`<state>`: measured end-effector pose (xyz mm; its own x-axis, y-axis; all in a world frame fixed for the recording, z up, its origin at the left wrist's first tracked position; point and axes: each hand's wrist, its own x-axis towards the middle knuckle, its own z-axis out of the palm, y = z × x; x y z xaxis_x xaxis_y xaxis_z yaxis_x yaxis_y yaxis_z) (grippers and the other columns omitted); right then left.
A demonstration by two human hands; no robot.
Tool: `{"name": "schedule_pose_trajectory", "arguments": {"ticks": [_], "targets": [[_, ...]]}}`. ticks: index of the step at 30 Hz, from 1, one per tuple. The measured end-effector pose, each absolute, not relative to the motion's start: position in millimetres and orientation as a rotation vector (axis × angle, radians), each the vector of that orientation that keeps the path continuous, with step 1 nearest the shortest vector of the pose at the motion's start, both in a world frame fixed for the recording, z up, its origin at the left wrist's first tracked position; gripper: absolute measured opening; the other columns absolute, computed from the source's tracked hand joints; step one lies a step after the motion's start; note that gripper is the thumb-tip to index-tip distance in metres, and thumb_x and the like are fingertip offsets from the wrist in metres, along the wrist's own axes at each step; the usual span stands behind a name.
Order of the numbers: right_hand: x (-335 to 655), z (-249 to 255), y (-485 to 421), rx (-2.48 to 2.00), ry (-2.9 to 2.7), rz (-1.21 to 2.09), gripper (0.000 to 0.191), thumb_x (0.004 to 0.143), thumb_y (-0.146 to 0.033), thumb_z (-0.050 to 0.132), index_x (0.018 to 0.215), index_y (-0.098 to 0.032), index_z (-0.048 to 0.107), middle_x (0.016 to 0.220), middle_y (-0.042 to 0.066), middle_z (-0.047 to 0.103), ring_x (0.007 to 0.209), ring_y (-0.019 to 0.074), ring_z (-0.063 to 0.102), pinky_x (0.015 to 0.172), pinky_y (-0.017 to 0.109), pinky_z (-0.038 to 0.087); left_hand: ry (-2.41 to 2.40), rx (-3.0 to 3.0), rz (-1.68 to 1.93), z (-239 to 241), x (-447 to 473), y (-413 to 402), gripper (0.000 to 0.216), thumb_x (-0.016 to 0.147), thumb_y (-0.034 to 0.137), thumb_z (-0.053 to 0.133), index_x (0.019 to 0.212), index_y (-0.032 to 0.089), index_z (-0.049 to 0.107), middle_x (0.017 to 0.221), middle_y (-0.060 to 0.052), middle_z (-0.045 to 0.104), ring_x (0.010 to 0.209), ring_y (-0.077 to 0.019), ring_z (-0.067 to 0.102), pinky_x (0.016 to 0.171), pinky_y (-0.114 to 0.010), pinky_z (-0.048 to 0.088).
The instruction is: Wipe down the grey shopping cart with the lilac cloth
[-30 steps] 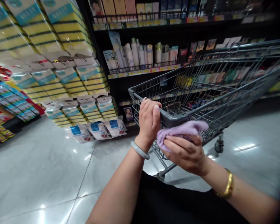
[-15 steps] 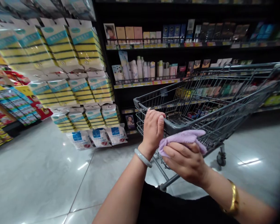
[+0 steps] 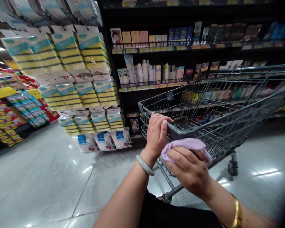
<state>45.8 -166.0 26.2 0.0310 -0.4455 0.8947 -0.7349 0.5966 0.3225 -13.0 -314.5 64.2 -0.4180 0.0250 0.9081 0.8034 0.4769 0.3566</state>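
Observation:
A grey wire shopping cart (image 3: 228,120) stands in front of me, angled off to the right. My left hand (image 3: 156,131), with a pale bangle at the wrist, is closed over the end of the cart's front bar. Close beside it my right hand (image 3: 190,167), with a gold bangle, grips a folded lilac cloth (image 3: 185,144). The cloth bunches up above the fingers, near the cart's rim. Whether it touches the rim I cannot tell. My right thumb is mostly hidden by the hand and cloth.
Packs of yellow sponges (image 3: 71,53) hang in rows on the left, with white bags (image 3: 102,141) below. Behind the cart run dark shelves of boxes and bottles (image 3: 144,71). Colourful snack packs (image 3: 26,104) fill a display at far left. A cart wheel (image 3: 233,167) rests on the shiny tiled floor (image 3: 49,177).
The view has shifted a little, so shelves and sponge packs sit slightly further right. The lilac cloth lies more compactly in my right hand. My left hand keeps its hold on the cart.

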Motion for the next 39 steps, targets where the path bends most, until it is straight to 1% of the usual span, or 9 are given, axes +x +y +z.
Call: {"name": "schedule_pose_trajectory", "arguments": {"ticks": [5, 11, 15, 22, 27, 30, 33, 37, 39], "targets": [[45.4, 30.5, -156.2, 1.055, -1.607, 0.462, 0.013, 0.091, -0.019, 0.064, 0.093, -0.026, 0.074, 0.103, 0.0, 0.074, 0.108, 0.0172, 0.064, 0.101, 0.038, 0.044, -1.808, -0.657, -1.225, 66.8, -6.3, -313.6, 0.028, 0.105, 0.029, 0.045, 0.108, 0.026, 0.073, 0.114, -0.002, 0.074, 0.124, -0.0179, 0.057, 0.119, -0.041, 0.034], [39.2, 25.3, -161.0, 1.025, -1.552, 0.347, 0.011, 0.09, -0.02, 0.066, 0.088, -0.027, 0.074, 0.1, -0.004, 0.076, 0.101, 0.0146, 0.066, 0.103, 0.037, 0.041, -1.775, -0.655, -1.352, 66.0, -5.9, -312.2, 0.027, 0.104, 0.027, 0.048, 0.107, 0.028, 0.074, 0.115, -0.001, 0.075, 0.128, -0.0168, 0.055, 0.121, -0.042, 0.032], [39.2, 22.6, -159.1, 1.068, -1.585, 0.368, 0.013, 0.092, -0.02, 0.063, 0.09, -0.027, 0.074, 0.103, -0.003, 0.076, 0.107, 0.016, 0.066, 0.103, 0.038, 0.041, -1.778, -0.635, -1.401, 65.1, -6.7, -312.3, 0.026, 0.104, 0.026, 0.049, 0.107, 0.028, 0.075, 0.117, 0.0, 0.074, 0.132, -0.0165, 0.053, 0.121, -0.042, 0.033], [41.3, 27.2, -158.3, 1.007, -1.59, 0.4, 0.012, 0.09, -0.019, 0.065, 0.093, -0.026, 0.074, 0.103, -0.001, 0.076, 0.106, 0.0171, 0.064, 0.101, 0.039, 0.042, -1.762, -0.531, -1.432, 65.8, -2.5, -308.8, 0.019, 0.1, 0.026, 0.056, 0.105, 0.027, 0.075, 0.115, -0.002, 0.075, 0.129, -0.0185, 0.057, 0.122, -0.047, 0.032], [44.6, 33.7, -157.1, 1.03, -1.615, 0.434, 0.013, 0.089, -0.017, 0.065, 0.094, -0.025, 0.075, 0.103, 0.0, 0.075, 0.106, 0.0191, 0.065, 0.1, 0.04, 0.045, -1.619, -0.463, -1.605, 65.6, 0.3, -305.5, 0.003, 0.092, 0.026, 0.069, 0.092, 0.022, 0.069, 0.105, -0.003, 0.077, 0.115, -0.0198, 0.067, 0.117, -0.049, 0.039], [45.7, 36.1, -157.3, 1.0, -1.598, 0.473, 0.012, 0.088, -0.018, 0.067, 0.095, -0.025, 0.074, 0.105, 0.001, 0.074, 0.107, 0.0205, 0.064, 0.102, 0.042, 0.044, -1.594, -0.459, -1.598, 66.5, 3.9, -303.3, 0.005, 0.092, 0.024, 0.069, 0.091, 0.022, 0.065, 0.104, -0.003, 0.077, 0.106, -0.0181, 0.071, 0.117, -0.049, 0.04], [44.8, 34.6, -158.8, 1.012, -1.6, 0.429, 0.013, 0.091, -0.019, 0.063, 0.096, -0.025, 0.074, 0.105, 0.0, 0.075, 0.106, 0.0188, 0.064, 0.1, 0.04, 0.042, -1.588, -0.449, -1.586, 67.8, 7.0, -302.0, 0.009, 0.093, 0.023, 0.069, 0.088, 0.022, 0.061, 0.105, -0.003, 0.077, 0.107, -0.0175, 0.071, 0.12, -0.049, 0.036], [46.0, 39.5, -157.6, 1.019, -1.6, 0.474, 0.013, 0.089, -0.017, 0.065, 0.095, -0.025, 0.074, 0.103, 0.001, 0.074, 0.106, 0.0186, 0.064, 0.101, 0.04, 0.045, -1.587, -0.46, -1.629, 68.1, 7.3, -302.3, 0.009, 0.092, 0.025, 0.07, 0.098, 0.022, 0.063, 0.106, -0.004, 0.075, 0.106, -0.0181, 0.071, 0.103, -0.041, 0.052], [46.9, 42.4, -157.1, 0.997, -1.566, 0.501, 0.012, 0.087, -0.016, 0.068, 0.095, -0.024, 0.074, 0.103, 0.002, 0.074, 0.108, 0.0198, 0.063, 0.103, 0.041, 0.045, -1.616, -0.467, -1.587, 67.8, 6.7, -302.9, 0.01, 0.092, 0.025, 0.069, 0.102, 0.023, 0.066, 0.106, -0.003, 0.075, 0.105, -0.0181, 0.071, 0.103, -0.042, 0.052]]}}
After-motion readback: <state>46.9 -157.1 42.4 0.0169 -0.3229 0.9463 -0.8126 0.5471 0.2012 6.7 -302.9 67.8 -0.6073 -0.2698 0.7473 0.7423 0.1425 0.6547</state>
